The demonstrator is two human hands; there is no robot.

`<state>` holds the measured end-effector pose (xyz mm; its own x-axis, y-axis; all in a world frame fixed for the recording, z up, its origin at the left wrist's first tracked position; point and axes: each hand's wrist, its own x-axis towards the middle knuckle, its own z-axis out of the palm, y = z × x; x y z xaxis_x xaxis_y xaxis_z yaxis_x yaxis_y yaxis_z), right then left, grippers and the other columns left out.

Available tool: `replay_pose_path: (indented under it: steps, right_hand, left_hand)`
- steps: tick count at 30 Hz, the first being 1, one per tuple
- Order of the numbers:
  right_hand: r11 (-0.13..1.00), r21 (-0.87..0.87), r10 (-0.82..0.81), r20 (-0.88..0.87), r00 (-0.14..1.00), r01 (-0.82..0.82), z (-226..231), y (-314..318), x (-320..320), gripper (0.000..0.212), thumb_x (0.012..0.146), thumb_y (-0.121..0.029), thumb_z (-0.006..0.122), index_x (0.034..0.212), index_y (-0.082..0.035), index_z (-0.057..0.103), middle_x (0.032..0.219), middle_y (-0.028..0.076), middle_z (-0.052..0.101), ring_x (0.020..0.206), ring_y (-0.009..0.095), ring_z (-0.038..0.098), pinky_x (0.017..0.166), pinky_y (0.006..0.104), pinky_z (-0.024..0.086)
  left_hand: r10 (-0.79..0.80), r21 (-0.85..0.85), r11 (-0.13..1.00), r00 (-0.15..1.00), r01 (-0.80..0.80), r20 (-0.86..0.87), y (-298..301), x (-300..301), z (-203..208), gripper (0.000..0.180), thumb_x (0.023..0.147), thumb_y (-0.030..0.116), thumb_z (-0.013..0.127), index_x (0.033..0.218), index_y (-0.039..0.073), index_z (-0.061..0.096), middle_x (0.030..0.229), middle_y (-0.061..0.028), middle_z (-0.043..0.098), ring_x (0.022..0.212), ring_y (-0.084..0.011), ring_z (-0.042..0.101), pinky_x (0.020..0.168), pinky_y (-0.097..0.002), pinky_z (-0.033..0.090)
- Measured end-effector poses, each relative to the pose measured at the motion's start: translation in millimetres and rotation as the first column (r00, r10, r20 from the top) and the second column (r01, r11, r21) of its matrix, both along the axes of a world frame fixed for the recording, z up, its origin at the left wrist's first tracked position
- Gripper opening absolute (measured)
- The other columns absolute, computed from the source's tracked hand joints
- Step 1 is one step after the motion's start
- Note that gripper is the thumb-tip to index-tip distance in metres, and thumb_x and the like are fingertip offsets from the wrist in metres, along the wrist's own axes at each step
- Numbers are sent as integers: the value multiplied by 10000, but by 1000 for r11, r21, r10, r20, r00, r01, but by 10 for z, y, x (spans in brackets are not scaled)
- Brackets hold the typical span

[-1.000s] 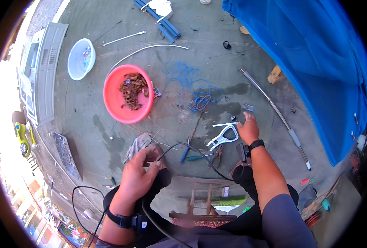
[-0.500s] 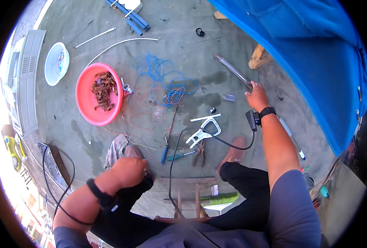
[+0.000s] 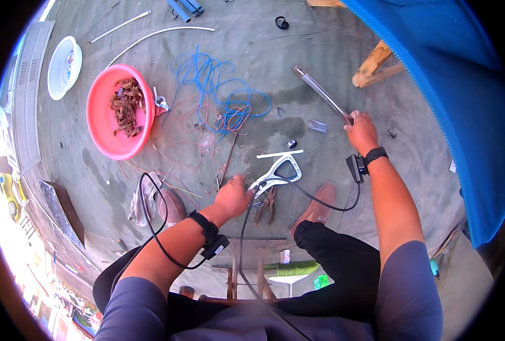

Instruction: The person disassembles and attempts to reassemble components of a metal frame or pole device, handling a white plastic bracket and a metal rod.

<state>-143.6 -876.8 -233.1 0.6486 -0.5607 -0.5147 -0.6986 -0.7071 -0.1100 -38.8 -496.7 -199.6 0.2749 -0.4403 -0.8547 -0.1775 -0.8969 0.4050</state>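
My right hand (image 3: 361, 132) is closed around the near end of a shiny, see-through-looking tube (image 3: 321, 92), which slants up and to the left. My left hand (image 3: 233, 196) is low over the ground, its back toward me and its fingertips largely hidden beneath it. Close beside it lies a white hand tool with a triangular loop handle (image 3: 279, 174). Rusty pliers (image 3: 265, 206) rest below that tool. Any contact between my left hand and the tools is hidden. Beyond the white tool is a thin white strip (image 3: 280, 154).
A pink basin (image 3: 95, 113) holds brown scraps; a pale bowl (image 3: 52, 75) stands behind it. Tangled blue wire (image 3: 244, 91) spreads over the ground. A black cable (image 3: 243, 244) crosses in front of me. Blue cloth (image 3: 434, 85) and a wooden leg (image 3: 372, 64) are at right.
My left hand has moved right and forward from above my left foot to beside the white tool, covering the screwdrivers. My right hand still grips the tube.
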Motion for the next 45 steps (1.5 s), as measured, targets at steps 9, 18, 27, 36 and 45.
replay_pose_path:
  steps: [9, 18, 27, 36, 45]
  right_hand:
    - [935, 331, 165, -76, 983, -131, 574, 98, 69, 365, 833, -251, 671, 1094, -21, 560, 1025, 189, 633, 972, 381, 599, 827, 433, 471]
    - [853, 481, 145, 153, 977, -202, 1616, 368, 167, 392, 848, -227, 673, 1164, -9, 596, 952, 164, 643, 846, 291, 604, 789, 363, 478]
    - [802, 488, 190, 337, 922, -344, 2979, 971, 342, 446, 864, -264, 680, 1229, -22, 596, 1082, 153, 662, 969, 265, 630, 857, 345, 485]
    - [797, 346, 231, 582, 779, -495, 4191, 1783, 54, 438, 876, -210, 706, 1233, 11, 581, 991, 126, 637, 876, 187, 573, 822, 323, 474]
    - [812, 119, 364, 662, 655, -572, 4841, 2456, -400, 409, 876, -195, 680, 1229, -9, 587, 1011, 188, 659, 892, 325, 639, 791, 372, 503]
  left_hand:
    - [314, -2, 947, 927, -321, -207, -59, -247, -439, 356, 883, 226, 676, 1087, -45, 570, 909, -176, 682, 763, -202, 669, 699, -329, 532]
    - [597, 112, 751, 598, -650, -535, 28, 337, 227, 208, 901, 159, 643, 1024, 0, 590, 874, -78, 649, 774, -175, 641, 682, -298, 556]
    - [622, -232, 377, 431, -897, -654, 334, 1267, 1815, 202, 886, 95, 624, 1059, 30, 543, 995, -74, 634, 894, -182, 646, 753, -308, 554]
    - [327, -540, -192, 466, -819, -823, 1126, 987, 3345, 330, 912, 50, 609, 1223, 5, 508, 1156, -117, 611, 1043, -221, 620, 848, -327, 523]
    - [132, -557, -303, 545, -773, -828, 1735, 414, 3727, 558, 843, 81, 717, 1336, 26, 463, 1169, -77, 572, 1065, -207, 583, 870, -331, 496]
